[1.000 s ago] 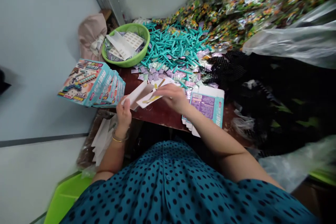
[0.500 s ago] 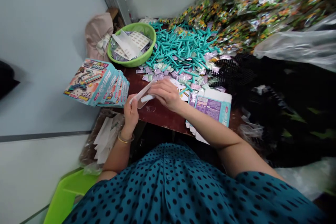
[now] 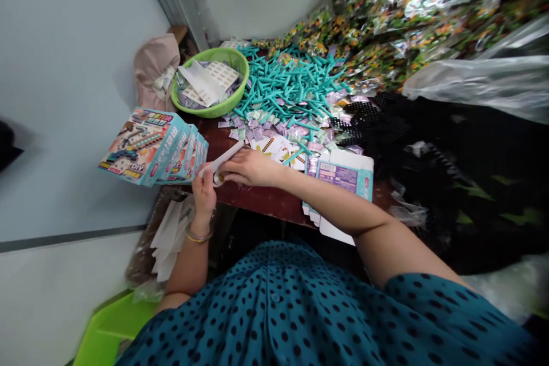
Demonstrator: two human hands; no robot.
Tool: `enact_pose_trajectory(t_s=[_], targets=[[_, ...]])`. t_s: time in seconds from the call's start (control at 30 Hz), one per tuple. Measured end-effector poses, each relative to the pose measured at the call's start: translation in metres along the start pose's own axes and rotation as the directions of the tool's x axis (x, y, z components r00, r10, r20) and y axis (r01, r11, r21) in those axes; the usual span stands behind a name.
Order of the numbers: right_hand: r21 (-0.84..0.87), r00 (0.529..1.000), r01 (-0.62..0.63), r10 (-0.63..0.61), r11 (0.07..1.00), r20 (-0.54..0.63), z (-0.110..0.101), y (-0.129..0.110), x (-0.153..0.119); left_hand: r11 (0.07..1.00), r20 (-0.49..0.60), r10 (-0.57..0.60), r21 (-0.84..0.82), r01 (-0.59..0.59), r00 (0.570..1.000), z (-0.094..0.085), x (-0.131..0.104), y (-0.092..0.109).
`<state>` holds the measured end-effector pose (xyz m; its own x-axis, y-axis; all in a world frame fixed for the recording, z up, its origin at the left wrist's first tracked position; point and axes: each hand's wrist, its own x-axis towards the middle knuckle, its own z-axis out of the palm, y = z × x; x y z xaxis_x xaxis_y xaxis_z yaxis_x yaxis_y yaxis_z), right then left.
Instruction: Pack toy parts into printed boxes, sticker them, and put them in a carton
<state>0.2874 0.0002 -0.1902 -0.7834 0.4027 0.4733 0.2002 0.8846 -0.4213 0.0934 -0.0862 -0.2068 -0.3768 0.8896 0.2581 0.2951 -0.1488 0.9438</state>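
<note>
My left hand (image 3: 205,190) is closed on the near end of a white folded paper (image 3: 223,159), with the thumb on top. Under that paper, my right hand (image 3: 249,167) has its fingers bent round a small white piece with yellow print (image 3: 218,177); its exact kind is partly hidden by the fingers. Just beyond my right hand lie white cards with yellow pictures (image 3: 278,147). Flattened purple and teal cartons (image 3: 338,176) lie below and right of these cards, partly behind my right forearm.
Filled toy boxes (image 3: 146,146) stand in a row at the left. Behind them is a green basket (image 3: 210,110) of paper sheets. Teal plastic sticks (image 3: 291,83) and small sachets (image 3: 274,126) cover the back. Bagged parts (image 3: 386,17) and black cloth (image 3: 463,160) fill the right.
Both hands have moved a little left and nearer to me with the paper. My right hand has turned lower, under the paper, and the picture cards show more.
</note>
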Motion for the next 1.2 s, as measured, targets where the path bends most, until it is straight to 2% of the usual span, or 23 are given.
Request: enact_pose_trajectory(t_s=[0.03, 0.07, 0.1, 0.13, 0.2, 0.23, 0.3, 0.37, 0.47, 0.5, 0.53, 0.6, 0.63, 0.7, 0.77, 0.83, 0.9, 0.97, 1.03, 1.1, 1.13, 1.17, 1.2], targets=[[-0.010, 0.993, -0.070, 0.068, 0.998, -0.093, 0.000, 0.014, 0.000, 1.000, -0.012, 0.007, 0.010, -0.007, 1.000, 0.001, -0.001, 0.000], [-0.026, 0.964, -0.194, 0.186, 0.981, -0.189, 0.001, 0.031, 0.000, 1.000, -0.021, 0.017, 0.021, -0.016, 1.000, 0.004, -0.002, 0.002], [-0.041, 0.901, -0.363, 0.339, 0.931, -0.269, 0.003, 0.049, -0.001, 0.999, -0.020, 0.031, 0.036, -0.030, 0.999, 0.007, -0.003, 0.003], [-0.056, 0.809, -0.536, 0.494, 0.842, -0.318, 0.007, 0.068, -0.002, 0.997, -0.006, 0.052, 0.056, -0.051, 0.999, 0.011, -0.004, 0.005], [-0.115, 0.637, -0.762, 0.706, 0.638, -0.308, 0.018, 0.100, -0.004, 0.990, 0.041, 0.106, 0.093, -0.109, 0.994, 0.020, -0.007, 0.010], [-0.146, 0.589, -0.807, 0.760, 0.572, -0.275, 0.024, 0.112, -0.007, 0.986, 0.053, 0.125, 0.102, -0.130, 0.991, 0.023, -0.007, 0.011], [-0.155, 0.558, -0.830, 0.793, 0.536, -0.244, 0.030, 0.125, -0.013, 0.987, 0.020, 0.126, 0.093, -0.128, 0.992, 0.024, -0.007, 0.011], [-0.054, 0.561, -0.816, 0.767, 0.575, -0.312, 0.025, 0.124, -0.021, 0.996, -0.054, 0.078, 0.056, -0.075, 0.995, 0.020, -0.005, 0.008], [0.127, 0.565, -0.686, 0.635, 0.716, -0.528, 0.001, 0.096, -0.031, 1.000, -0.088, 0.001, -0.001, -0.002, 0.996, 0.011, 0.002, 0.003], [0.134, 0.603, -0.604, 0.561, 0.785, -0.567, -0.009, 0.081, -0.033, 1.000, -0.076, -0.012, -0.012, 0.011, 0.997, 0.010, 0.004, 0.002], [0.108, 0.680, -0.503, 0.470, 0.857, -0.563, -0.017, 0.064, -0.033, 1.000, -0.061, -0.015, -0.014, 0.014, 0.998, 0.010, 0.006, 0.002], [0.025, 0.875, -0.264, 0.251, 0.964, -0.415, -0.025, 0.030, -0.029, 1.000, -0.046, 0.008, 0.011, -0.008, 0.999, 0.013, 0.009, 0.003], [-0.001, 0.941, -0.155, 0.147, 0.988, -0.305, -0.025, 0.014, -0.025, 0.999, -0.043, 0.026, 0.031, -0.025, 0.999, 0.016, 0.010, 0.004], [-0.030, 0.992, -0.037, 0.033, 0.999, -0.123, -0.018, -0.009, -0.015, 0.996, -0.023, 0.050, 0.069, -0.049, 0.998, 0.021, 0.011, 0.008], [-0.067, 0.999, -0.051, 0.051, 0.996, 0.007, -0.004, -0.020, -0.004, 0.991, 0.021, 0.074, 0.108, -0.076, 0.997, 0.027, 0.009, 0.013], [-0.140, 0.974, -0.122, 0.145, 0.983, 0.174, 0.010, -0.023, 0.004, 0.971, 0.103, 0.145, 0.176, -0.161, 0.984, 0.033, 0.004, 0.018], [-0.229, 0.919, -0.176, 0.243, 0.957, 0.309, 0.019, -0.023, 0.007, 0.922, 0.220, 0.255, 0.237, -0.305, 0.942, 0.037, -0.002, 0.022], [-0.276, 0.893, -0.198, 0.289, 0.941, 0.346, 0.017, -0.024, 0.003, 0.870, 0.299, 0.340, 0.261, -0.419, 0.892, 0.039, -0.009, 0.023], [-0.246, 0.917, -0.158, 0.234, 0.956, 0.323, 0.004, -0.022, -0.008, 0.843, 0.286, 0.387, 0.275, -0.462, 0.876, 0.038, -0.014, 0.019], [-0.137, 0.956, -0.142, 0.171, 0.980, 0.237, -0.019, -0.011, -0.024, 0.826, 0.251, 0.410, 0.305, -0.474, 0.877, 0.036, -0.018, 0.006], [-0.098, 0.967, -0.191, 0.204, 0.977, 0.149, -0.032, 0.001, -0.034, 0.814, 0.259, 0.411, 0.328, -0.480, 0.874, 0.036, -0.020, -0.003], [-0.086, 0.954, -0.294, 0.298, 0.952, 0.037, -0.046, 0.017, -0.043, 0.797, 0.291, 0.405, 0.352, -0.490, 0.867, 0.037, -0.023, -0.013], [-0.099, 0.891, -0.453, 0.446, 0.886, -0.086, -0.059, 0.037, -0.053, 0.779, 0.343, 0.386, 0.376, -0.502, 0.856, 0.039, -0.027, -0.024]])
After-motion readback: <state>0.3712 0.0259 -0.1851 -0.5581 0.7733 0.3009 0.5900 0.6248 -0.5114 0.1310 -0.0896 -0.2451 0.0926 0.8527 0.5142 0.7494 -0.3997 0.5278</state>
